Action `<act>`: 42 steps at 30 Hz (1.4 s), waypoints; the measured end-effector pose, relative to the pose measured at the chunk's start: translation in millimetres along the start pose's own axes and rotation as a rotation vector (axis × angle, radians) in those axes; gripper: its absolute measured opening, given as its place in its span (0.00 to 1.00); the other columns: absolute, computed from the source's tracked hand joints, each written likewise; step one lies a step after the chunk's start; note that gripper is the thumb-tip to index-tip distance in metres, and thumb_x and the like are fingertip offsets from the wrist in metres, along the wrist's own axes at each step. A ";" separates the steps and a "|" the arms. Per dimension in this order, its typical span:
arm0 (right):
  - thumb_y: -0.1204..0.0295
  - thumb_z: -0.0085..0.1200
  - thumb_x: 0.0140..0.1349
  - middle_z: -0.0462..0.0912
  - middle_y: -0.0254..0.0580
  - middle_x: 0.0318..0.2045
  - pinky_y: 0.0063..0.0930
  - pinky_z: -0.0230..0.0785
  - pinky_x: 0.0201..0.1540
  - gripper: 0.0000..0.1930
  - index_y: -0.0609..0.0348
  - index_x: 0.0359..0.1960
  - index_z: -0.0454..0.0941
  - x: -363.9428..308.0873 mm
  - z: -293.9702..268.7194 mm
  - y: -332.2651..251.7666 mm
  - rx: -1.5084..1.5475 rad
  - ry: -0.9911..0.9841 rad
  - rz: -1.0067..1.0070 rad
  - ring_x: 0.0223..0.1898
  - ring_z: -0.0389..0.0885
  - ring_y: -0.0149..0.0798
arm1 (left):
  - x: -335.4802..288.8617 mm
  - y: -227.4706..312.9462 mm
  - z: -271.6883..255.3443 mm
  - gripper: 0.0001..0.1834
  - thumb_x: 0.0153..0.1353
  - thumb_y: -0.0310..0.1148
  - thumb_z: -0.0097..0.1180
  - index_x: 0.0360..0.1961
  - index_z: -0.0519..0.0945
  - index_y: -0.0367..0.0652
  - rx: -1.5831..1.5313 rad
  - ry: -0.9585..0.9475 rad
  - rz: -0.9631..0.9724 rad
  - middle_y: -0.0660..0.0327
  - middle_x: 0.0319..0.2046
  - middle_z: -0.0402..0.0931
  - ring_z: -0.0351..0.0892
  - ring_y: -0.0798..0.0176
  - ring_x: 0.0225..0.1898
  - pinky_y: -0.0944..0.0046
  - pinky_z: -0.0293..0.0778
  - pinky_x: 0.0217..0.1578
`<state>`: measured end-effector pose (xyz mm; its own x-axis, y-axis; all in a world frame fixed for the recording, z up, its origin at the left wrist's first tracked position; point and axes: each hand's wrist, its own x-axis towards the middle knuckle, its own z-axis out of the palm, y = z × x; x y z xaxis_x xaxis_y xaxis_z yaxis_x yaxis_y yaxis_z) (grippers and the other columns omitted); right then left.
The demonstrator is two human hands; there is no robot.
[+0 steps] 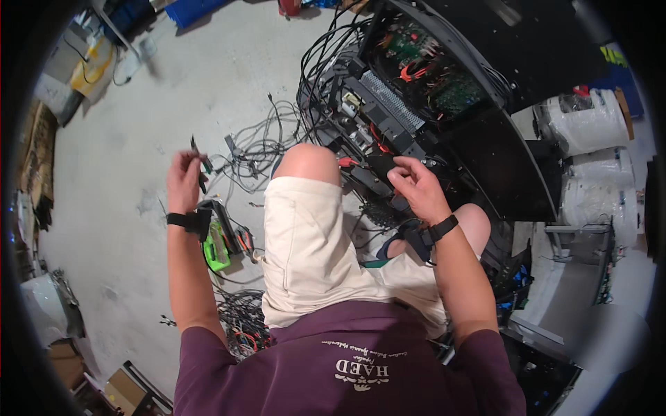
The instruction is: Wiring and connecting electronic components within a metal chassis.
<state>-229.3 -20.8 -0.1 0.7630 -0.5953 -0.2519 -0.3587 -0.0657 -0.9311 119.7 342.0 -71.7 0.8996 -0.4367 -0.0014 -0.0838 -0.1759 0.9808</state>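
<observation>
Sitting beside an opened black casing (510, 156)
The left hand (183, 182) has its grip closed on a dark slim tool (202, 180) above the floor (125, 208); the right hand's (420, 191) half-curled grip hides any hold. Tangled cables (260, 143) and a bent knee (305, 165) come between; the casing contains green circuit boards (454, 93) and red wires (414, 71).

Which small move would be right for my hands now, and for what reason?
Perhaps bring the left hand, with its slim dark tool, across toward the red wires: the tool is out over the floor, while the right hand is near the opened black cabinet containing them. Whether the right fingers grip anything is unclear.
</observation>
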 end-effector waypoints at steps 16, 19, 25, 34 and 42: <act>0.56 0.41 0.79 0.79 0.37 0.59 0.43 0.68 0.64 0.20 0.52 0.64 0.71 -0.2 14.8 17.7 1.137 -0.390 0.198 0.60 0.77 0.41 | -54.7 133.8 312.6 0.11 0.73 0.31 0.55 0.52 0.79 0.39 -0.102 -0.714 -0.059 0.55 0.39 0.86 0.84 0.64 0.34 0.62 0.80 0.36; 0.61 0.43 0.78 0.78 0.37 0.60 0.44 0.66 0.66 0.20 0.52 0.66 0.70 11.3 12.8 24.8 1.091 -0.229 0.262 0.60 0.77 0.41 | -46.3 106.8 321.7 0.15 0.70 0.38 0.60 0.51 0.85 0.39 0.243 -0.625 0.404 0.53 0.35 0.86 0.86 0.57 0.36 0.56 0.79 0.41; 0.73 0.45 0.72 0.78 0.45 0.54 0.45 0.66 0.66 0.29 0.57 0.74 0.58 23.0 -2.3 25.5 1.151 -0.170 0.206 0.57 0.77 0.42 | -0.5 70.8 339.3 0.14 0.72 0.36 0.61 0.44 0.85 0.32 -0.030 -0.472 -0.182 0.66 0.30 0.82 0.73 0.74 0.30 0.69 0.71 0.32; 0.73 0.47 0.69 0.80 0.40 0.46 0.37 0.72 0.47 0.25 0.56 0.68 0.66 24.9 7.6 21.8 0.912 -0.187 0.320 0.47 0.80 0.39 | 0.0 45.5 356.7 0.14 0.73 0.37 0.60 0.50 0.81 0.36 -0.347 -0.664 -0.527 0.61 0.41 0.84 0.79 0.70 0.37 0.68 0.74 0.41; 0.67 0.46 0.72 0.83 0.41 0.48 0.33 0.71 0.48 0.21 0.57 0.65 0.70 36.0 13.2 32.8 1.043 -0.271 0.381 0.47 0.81 0.39 | 3.5 42.7 356.8 0.11 0.74 0.37 0.59 0.44 0.81 0.39 -0.418 -0.673 -0.571 0.67 0.32 0.80 0.75 0.73 0.30 0.69 0.71 0.31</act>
<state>-206.5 -33.8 -43.2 0.8368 -0.2335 -0.4952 -0.0667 0.8543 -0.5155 -33.7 18.2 -99.4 0.3144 -0.8181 -0.4815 0.5640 -0.2470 0.7880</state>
